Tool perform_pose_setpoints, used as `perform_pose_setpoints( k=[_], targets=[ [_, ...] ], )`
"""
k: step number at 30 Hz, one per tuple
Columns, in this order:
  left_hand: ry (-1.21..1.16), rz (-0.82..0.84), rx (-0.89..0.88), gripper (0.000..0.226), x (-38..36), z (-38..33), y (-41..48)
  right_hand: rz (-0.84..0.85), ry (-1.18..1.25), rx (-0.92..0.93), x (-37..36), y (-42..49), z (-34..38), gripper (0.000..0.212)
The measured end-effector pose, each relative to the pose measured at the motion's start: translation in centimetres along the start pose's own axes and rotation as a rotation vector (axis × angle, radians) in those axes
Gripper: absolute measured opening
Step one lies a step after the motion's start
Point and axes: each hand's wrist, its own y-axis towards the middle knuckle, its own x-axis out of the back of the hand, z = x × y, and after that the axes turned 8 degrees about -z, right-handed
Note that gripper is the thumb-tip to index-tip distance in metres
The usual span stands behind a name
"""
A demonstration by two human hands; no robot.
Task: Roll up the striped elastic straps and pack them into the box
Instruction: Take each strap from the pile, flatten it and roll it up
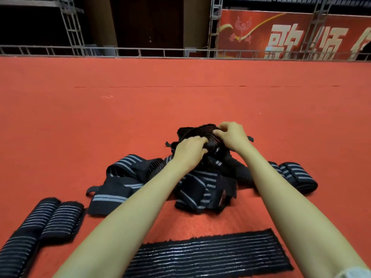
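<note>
Head view: left hand and right hand both grip striped strap above tangled pile; red carpet beneath.

Rolled straps partly beyond left edge, flat strap beyond bottom edge.

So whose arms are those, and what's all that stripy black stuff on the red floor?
There is just one picture, taken by a camera worn on a person's head, so you see their own two arms reaching out. The left hand and the right hand both grip one black strap with curled fingers, on top of a tangled pile of striped straps. On the red carpet lie rolled straps at the left, another roll at the right, and a flat strap up close.
</note>
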Motion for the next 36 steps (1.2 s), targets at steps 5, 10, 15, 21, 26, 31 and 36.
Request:
perform_pose_setpoints(
  k=[5,10,15,21,26,31,36],
  targets=[
    [-0.027,-0.006,-0.037,0.025,-2.2,0.7,-4.1,-0.210,0.273,-0.033,2.2,-0.3,0.2,0.014],
    [-0.025,-0.100,-0.062,0.042,-1.4,0.0,-5.5,-0.155,0.330,0.176,3.4,-1.6,3.0,0.011],
    [-0.293,-0.647,0.025,0.043,3.2,-1.7,-4.8,0.074,0.190,0.380,3.9,-3.6,3.9,0.014],
    [-0.252,-0.164,0.066,0.024,6.1,-0.3,-4.1,0.114,0.328,0.326,3.6,-6.2,3.3,0.007],
    [-0.429,-0.185,0.165,0.012,5.0,0.8,-7.0,0.237,0.195,0.223,2.6,-7.0,0.7,0.039],
    [-0.495,-0.103,0.255,0.006,5.0,0.7,-8.6,0.252,0.241,0.107,0.4,-8.8,-0.4,0.049],
    [-0.502,-0.112,0.381,0.032,3.9,0.3,-9.1,0.176,0.158,0.200,-0.7,-9.4,-0.6,0.027]
  ],
)
